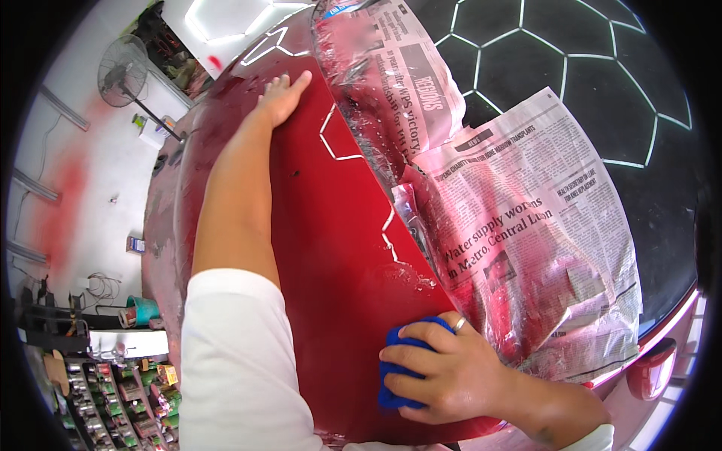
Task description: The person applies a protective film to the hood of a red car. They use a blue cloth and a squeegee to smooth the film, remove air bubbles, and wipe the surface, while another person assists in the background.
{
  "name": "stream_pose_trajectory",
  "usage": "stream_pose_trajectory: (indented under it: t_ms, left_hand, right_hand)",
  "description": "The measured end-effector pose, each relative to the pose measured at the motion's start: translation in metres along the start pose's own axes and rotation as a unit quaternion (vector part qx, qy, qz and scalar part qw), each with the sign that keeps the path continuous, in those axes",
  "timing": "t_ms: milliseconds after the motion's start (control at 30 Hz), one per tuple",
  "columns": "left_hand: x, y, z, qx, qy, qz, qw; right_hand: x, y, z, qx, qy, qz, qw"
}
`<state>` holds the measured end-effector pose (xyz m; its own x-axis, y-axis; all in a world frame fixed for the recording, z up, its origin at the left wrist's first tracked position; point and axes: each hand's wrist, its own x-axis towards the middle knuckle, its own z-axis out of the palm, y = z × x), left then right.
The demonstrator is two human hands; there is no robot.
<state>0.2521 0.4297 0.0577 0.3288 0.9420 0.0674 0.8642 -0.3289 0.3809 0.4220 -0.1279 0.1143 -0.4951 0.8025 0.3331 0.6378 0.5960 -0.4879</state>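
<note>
Gripping a blue pad [397, 373], the right hand [451, 372] has its fingers curled tight over it and presses it on the red panel [331, 248] near the panel's lower edge, right beside the newspaper [526, 240] masking the right side. Left hand [282, 96] lies flat and open up at the panel's top edge, holding nothing. A fan [122, 74] stands off the left edge.

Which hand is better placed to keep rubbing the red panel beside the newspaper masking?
The right hand: it already grips the blue pad against the red panel, beside the newspaper masking. The left hand lies flat far up the panel, empty.
</note>
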Motion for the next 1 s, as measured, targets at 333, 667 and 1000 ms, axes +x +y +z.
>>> stream_pose_trajectory:
  t_ms: [333, 667, 1000]
  left_hand:
    - [-0.366, 0.07, 0.021, 0.059, 0.002, 0.085, 0.995]
    - [-0.698, 0.172, 0.01, 0.012, -0.092, 0.103, 0.99]
    - [-0.352, 0.088, 0.033, 0.082, -0.028, 0.081, 0.993]
  right_hand:
    - [0.003, -0.011, 0.006, -0.022, 0.107, 0.025, 0.994]
    - [-0.002, -0.028, -0.003, 0.075, 0.196, 0.071, 0.975]
    - [-0.013, -0.006, -0.009, 0.03, 0.175, 0.043, 0.983]
